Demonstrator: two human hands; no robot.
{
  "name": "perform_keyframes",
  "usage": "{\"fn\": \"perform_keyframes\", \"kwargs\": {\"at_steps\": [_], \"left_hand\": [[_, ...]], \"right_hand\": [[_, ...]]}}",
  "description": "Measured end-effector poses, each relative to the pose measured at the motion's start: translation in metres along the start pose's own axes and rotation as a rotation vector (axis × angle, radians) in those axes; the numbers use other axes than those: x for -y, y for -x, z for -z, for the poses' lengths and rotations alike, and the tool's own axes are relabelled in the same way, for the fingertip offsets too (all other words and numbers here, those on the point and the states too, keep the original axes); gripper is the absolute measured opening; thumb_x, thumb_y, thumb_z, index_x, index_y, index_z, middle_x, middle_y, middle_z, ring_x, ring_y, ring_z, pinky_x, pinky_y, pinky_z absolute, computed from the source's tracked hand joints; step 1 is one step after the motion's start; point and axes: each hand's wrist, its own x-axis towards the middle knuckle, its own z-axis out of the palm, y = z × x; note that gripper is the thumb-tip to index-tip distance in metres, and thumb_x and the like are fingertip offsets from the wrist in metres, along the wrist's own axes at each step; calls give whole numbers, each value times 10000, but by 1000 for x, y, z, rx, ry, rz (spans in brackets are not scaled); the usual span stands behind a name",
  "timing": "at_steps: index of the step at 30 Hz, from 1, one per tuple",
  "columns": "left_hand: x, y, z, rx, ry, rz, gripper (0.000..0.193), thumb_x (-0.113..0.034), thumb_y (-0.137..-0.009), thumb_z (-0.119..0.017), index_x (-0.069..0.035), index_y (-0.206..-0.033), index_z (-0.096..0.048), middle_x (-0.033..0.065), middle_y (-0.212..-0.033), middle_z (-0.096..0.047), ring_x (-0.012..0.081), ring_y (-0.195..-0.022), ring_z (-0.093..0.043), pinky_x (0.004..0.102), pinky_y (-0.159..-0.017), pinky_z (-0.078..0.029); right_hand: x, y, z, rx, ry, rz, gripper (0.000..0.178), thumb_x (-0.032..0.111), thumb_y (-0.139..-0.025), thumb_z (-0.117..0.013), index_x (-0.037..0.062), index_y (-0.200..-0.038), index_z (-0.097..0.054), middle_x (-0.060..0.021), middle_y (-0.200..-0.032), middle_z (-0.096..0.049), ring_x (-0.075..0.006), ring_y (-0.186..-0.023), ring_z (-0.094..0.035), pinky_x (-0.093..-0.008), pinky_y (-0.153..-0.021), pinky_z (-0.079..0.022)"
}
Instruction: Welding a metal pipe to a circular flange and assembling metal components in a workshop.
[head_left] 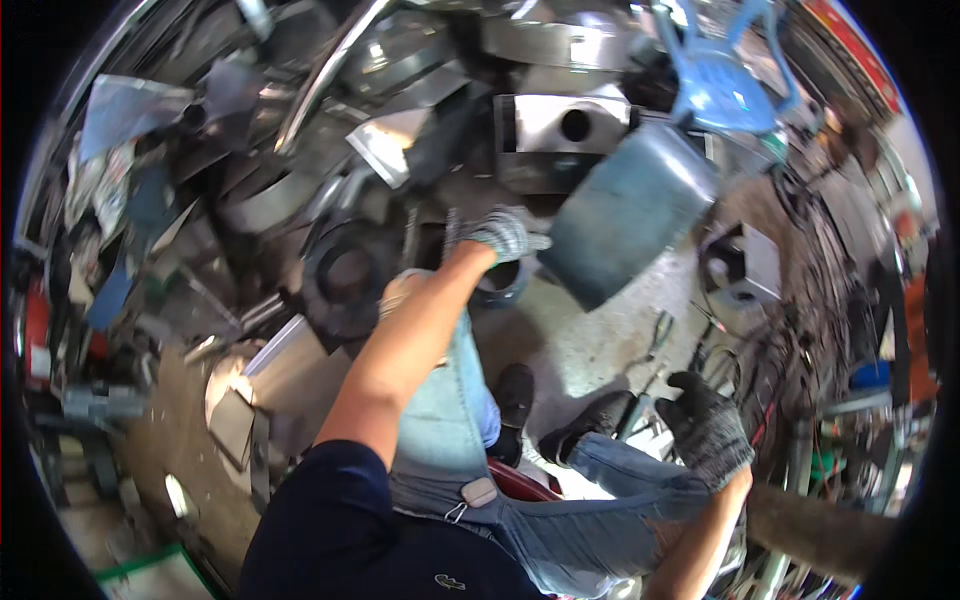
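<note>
A curved dark grey metal sheet [632, 215] stands tilted in front of me, slightly right of centre. My left hand [503, 235], in a striped grey knit glove, is at the sheet's left edge, with its fingers closed against that edge; the fingertips are partly hidden. My right hand [708, 430], in a darker grey glove, is above my right knee, away from the sheet. Its thumb and forefinger are apart, and I see nothing between them. Below my left hand is a dark round ring-shaped part [503, 287].
Behind the sheet is a shiny metal box with a round hole [560, 125]. A blue plastic chair [725, 85] stands at the far right. Another holed metal box [742, 265] sits on the floor to the right, near cables [800, 350]. Scrap metal pieces [290, 200] crowd the left.
</note>
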Motion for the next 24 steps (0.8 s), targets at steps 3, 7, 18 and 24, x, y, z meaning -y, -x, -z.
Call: {"fn": "perform_keyframes", "kwargs": {"at_steps": [3, 7, 18, 24], "left_hand": [[40, 20, 8, -181, 18, -7, 615, -673, -1015, -573, -155, -1265, -791, 169, -1303, -758, 420, -1250, -687, 591, -1079, -516], [122, 65, 18, -818, 191, -34, 572, -587, -1059, -559, -78, -1090, -819, 189, -1029, -801, 422, -968, -758, 520, -874, -564], [443, 134, -260, -357, 852, 1277, 790, -716, -1048, -475, 2, -1183, -777, 268, -1095, -778, 418, -1040, -753, 534, -894, -588], [431, 124, -276, -683, 1760, 1335, 698, -666, -1052, -559, -63, -1397, -629, 206, -1306, -665, 314, -1084, -681, 528, -882, -594]], "right_hand": [[2, -10, -11, 16, -28, 116, 377, 177, -988, -785, 32, -1316, -669, -225, -933, -773, -331, -854, -776, -429, -761, -587], [6, -16, -19, 83, 39, 146, 384, 158, -980, -780, 30, -1322, -661, -190, -877, -768, -301, -815, -764, -418, -745, -581], [10, -44, -33, 251, 50, 8, 397, 144, -975, -760, 29, -1343, -669, -174, -960, -781, -271, -894, -763, -403, -808, -586], [14, -64, -50, 288, -3, -52, 386, 154, -964, -768, 47, -1326, -686, -181, -1068, -786, -300, -985, -759, -412, -873, -586]]}}
